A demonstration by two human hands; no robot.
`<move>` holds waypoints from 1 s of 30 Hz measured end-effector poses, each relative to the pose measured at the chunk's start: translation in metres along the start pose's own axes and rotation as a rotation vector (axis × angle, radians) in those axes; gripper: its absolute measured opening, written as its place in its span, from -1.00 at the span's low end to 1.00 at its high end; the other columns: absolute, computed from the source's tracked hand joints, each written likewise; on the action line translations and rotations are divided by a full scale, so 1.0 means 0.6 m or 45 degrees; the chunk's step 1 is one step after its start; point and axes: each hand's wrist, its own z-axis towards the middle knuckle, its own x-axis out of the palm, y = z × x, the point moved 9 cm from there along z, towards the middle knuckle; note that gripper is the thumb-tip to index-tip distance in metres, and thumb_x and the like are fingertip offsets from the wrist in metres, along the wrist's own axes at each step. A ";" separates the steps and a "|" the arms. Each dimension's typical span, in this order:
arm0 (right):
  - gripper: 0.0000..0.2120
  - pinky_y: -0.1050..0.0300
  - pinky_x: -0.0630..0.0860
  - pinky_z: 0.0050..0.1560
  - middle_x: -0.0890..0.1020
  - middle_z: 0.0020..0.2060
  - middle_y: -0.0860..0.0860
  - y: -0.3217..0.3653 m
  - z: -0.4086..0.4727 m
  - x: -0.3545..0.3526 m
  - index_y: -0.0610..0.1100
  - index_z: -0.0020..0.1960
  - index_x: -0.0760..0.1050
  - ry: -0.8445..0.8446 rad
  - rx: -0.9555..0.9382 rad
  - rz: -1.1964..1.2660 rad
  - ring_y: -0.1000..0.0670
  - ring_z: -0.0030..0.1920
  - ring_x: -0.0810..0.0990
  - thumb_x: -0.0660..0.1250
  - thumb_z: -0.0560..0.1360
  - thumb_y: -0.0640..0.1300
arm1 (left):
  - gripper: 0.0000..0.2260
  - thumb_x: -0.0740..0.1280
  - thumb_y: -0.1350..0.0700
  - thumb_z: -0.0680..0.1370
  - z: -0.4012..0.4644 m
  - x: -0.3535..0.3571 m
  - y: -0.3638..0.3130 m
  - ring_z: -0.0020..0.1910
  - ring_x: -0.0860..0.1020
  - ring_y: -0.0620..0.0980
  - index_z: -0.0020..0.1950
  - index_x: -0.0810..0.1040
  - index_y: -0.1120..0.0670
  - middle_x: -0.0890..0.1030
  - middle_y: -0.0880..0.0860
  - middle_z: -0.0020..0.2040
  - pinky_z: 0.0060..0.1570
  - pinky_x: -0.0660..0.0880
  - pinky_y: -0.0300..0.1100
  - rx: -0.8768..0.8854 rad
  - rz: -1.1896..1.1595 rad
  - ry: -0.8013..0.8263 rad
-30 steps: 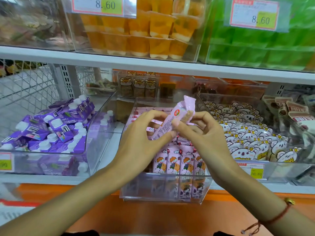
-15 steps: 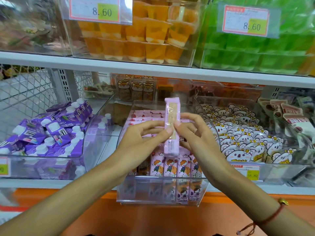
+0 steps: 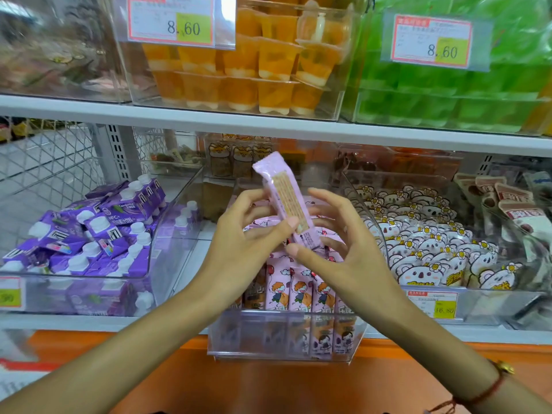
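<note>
Pink glossy oblong packet (image 3: 282,194), tilted; left hand (image 3: 242,249) fingers pinch it, right hand (image 3: 349,258) fingers spread apart.

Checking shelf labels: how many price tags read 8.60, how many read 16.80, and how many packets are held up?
8.60 price tags: 2
16.80 price tag: 1
pink packet held up: 1
Total: 4

I work from a single wide-angle view, from a camera worn on the person's head. It faces the shop shelf (image 3: 89,109) almost square on and tips slightly down. It sits close. The clear bin (image 3: 283,336) fills the centre, both forearms enter from the bottom corners, and the left hand (image 3: 248,249) and right hand (image 3: 352,258) meet mid-frame at the pink wafer bar (image 3: 283,198).
</note>
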 end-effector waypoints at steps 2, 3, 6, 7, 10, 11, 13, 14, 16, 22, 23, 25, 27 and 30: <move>-0.58 0.35 0.49 0.01 0.57 0.04 0.23 0.001 -0.002 -0.003 0.07 0.17 0.41 -0.058 -0.007 -0.037 0.22 0.11 0.54 0.48 0.41 -0.18 | -0.63 0.46 -0.04 0.34 0.000 -0.006 0.008 -0.11 0.68 -0.14 0.12 0.52 -0.06 0.68 -0.14 -0.05 -0.22 0.56 -0.36 -0.057 -0.042 -0.074; -0.64 0.35 0.50 -0.02 0.58 0.02 0.20 0.001 -0.003 -0.004 0.03 0.13 0.43 -0.075 -0.012 -0.042 0.20 0.08 0.55 0.46 0.42 -0.20 | -0.58 0.47 -0.07 0.29 -0.001 -0.007 0.010 -0.11 0.68 -0.15 0.11 0.52 -0.03 0.69 -0.11 -0.05 -0.22 0.57 -0.36 -0.080 -0.063 -0.088; -0.75 0.36 0.50 -0.03 0.63 -0.01 0.17 -0.001 -0.001 -0.002 -0.04 0.12 0.48 -0.046 0.033 0.013 0.20 0.05 0.59 0.40 0.48 -0.22 | -0.47 0.48 -0.07 0.28 -0.002 -0.001 0.010 0.00 0.66 -0.17 0.21 0.47 -0.01 0.66 -0.12 0.08 -0.07 0.59 -0.29 -0.108 -0.123 -0.037; -0.76 0.35 0.51 -0.05 0.65 -0.01 0.15 -0.008 0.000 -0.002 -0.05 0.15 0.50 -0.032 0.089 0.062 0.19 0.03 0.61 0.37 0.49 -0.21 | -0.45 0.47 -0.05 0.30 -0.002 -0.002 0.010 0.04 0.64 -0.17 0.26 0.45 -0.02 0.63 -0.13 0.14 0.00 0.58 -0.25 -0.116 -0.137 -0.029; -0.74 0.29 0.53 0.01 0.68 0.04 0.04 -0.043 0.003 0.002 -0.07 0.22 0.54 0.035 0.351 0.200 0.10 0.04 0.64 0.31 0.54 -0.19 | -0.54 0.42 0.08 0.47 0.001 -0.008 0.016 0.10 0.63 -0.11 0.35 0.43 0.00 0.59 -0.06 0.24 0.07 0.59 -0.17 -0.171 -0.205 -0.049; -0.73 0.20 0.54 0.11 0.67 0.07 0.02 -0.054 0.002 0.004 -0.09 0.23 0.55 0.068 0.428 0.247 0.05 0.08 0.63 0.31 0.54 -0.18 | -0.56 0.39 0.11 0.50 0.000 -0.010 0.019 0.09 0.64 -0.09 0.37 0.42 0.00 0.57 -0.03 0.26 0.06 0.59 -0.17 -0.207 -0.230 -0.061; -0.71 0.11 0.52 0.18 0.66 0.09 0.03 -0.061 0.000 0.005 -0.07 0.22 0.56 0.083 0.486 0.279 0.01 0.11 0.63 0.36 0.50 -0.12 | -0.55 0.40 0.11 0.50 -0.001 -0.016 0.026 0.04 0.65 -0.09 0.37 0.39 -0.06 0.56 0.00 0.26 0.01 0.61 -0.18 -0.250 -0.247 -0.103; -0.70 0.20 0.54 0.10 0.65 0.08 0.07 -0.059 0.000 0.001 -0.04 0.19 0.56 0.051 0.460 0.254 0.07 0.07 0.63 0.40 0.46 -0.10 | -0.53 0.42 0.11 0.49 -0.002 -0.019 0.028 0.01 0.66 -0.09 0.36 0.38 -0.11 0.56 -0.01 0.24 -0.01 0.61 -0.18 -0.251 -0.237 -0.125; -0.71 0.39 0.51 -0.17 0.65 -0.03 0.14 -0.048 0.001 -0.012 -0.06 0.11 0.56 -0.056 0.356 0.209 0.21 -0.08 0.64 0.46 0.40 -0.12 | -0.53 0.44 0.08 0.46 -0.002 -0.021 0.022 -0.01 0.67 -0.10 0.33 0.40 -0.14 0.57 0.00 0.20 -0.01 0.61 -0.15 -0.218 -0.202 -0.140; -0.68 0.38 0.52 -0.13 0.69 -0.11 0.11 -0.043 0.007 -0.033 -0.03 0.06 0.58 -0.172 0.288 0.237 0.21 -0.12 0.64 0.38 0.35 0.05 | -0.66 0.37 0.06 0.52 -0.004 -0.011 -0.008 0.06 0.64 -0.11 0.28 0.45 0.03 0.61 -0.05 0.16 0.06 0.60 -0.11 -0.067 0.030 -0.053; -0.70 0.40 0.50 -0.14 0.69 -0.12 0.12 -0.041 0.007 -0.034 -0.03 0.07 0.58 -0.178 0.268 0.241 0.22 -0.11 0.64 0.37 0.37 0.03 | -0.68 0.36 0.09 0.54 -0.004 -0.011 -0.010 0.07 0.64 -0.08 0.28 0.44 0.04 0.61 -0.04 0.16 0.06 0.60 -0.11 -0.064 0.038 -0.052; -0.72 0.40 0.51 -0.12 0.69 -0.12 0.12 -0.038 0.007 -0.034 -0.04 0.08 0.58 -0.184 0.233 0.242 0.20 -0.08 0.65 0.37 0.39 0.02 | -0.72 0.35 0.12 0.55 0.001 -0.012 -0.015 0.07 0.64 -0.07 0.24 0.44 0.07 0.61 0.01 0.15 0.05 0.60 -0.14 -0.048 0.045 -0.048; -0.65 0.35 0.54 -0.05 0.70 -0.09 0.10 -0.042 0.007 -0.034 -0.03 0.11 0.58 -0.181 0.245 0.266 0.17 -0.04 0.65 0.36 0.38 0.07 | -0.75 0.36 0.13 0.54 0.007 -0.016 -0.022 0.03 0.65 -0.12 0.19 0.46 0.11 0.64 0.02 0.11 -0.01 0.60 -0.23 -0.041 0.049 -0.032; -0.57 0.41 0.52 -0.05 0.60 0.05 0.17 -0.049 0.009 -0.036 0.03 0.23 0.46 -0.173 0.253 0.147 0.23 0.03 0.60 0.39 0.39 0.10 | -0.75 0.36 0.18 0.53 0.020 -0.040 -0.025 -0.03 0.66 -0.14 0.18 0.44 0.17 0.66 0.03 0.05 -0.09 0.59 -0.30 -0.043 -0.040 -0.152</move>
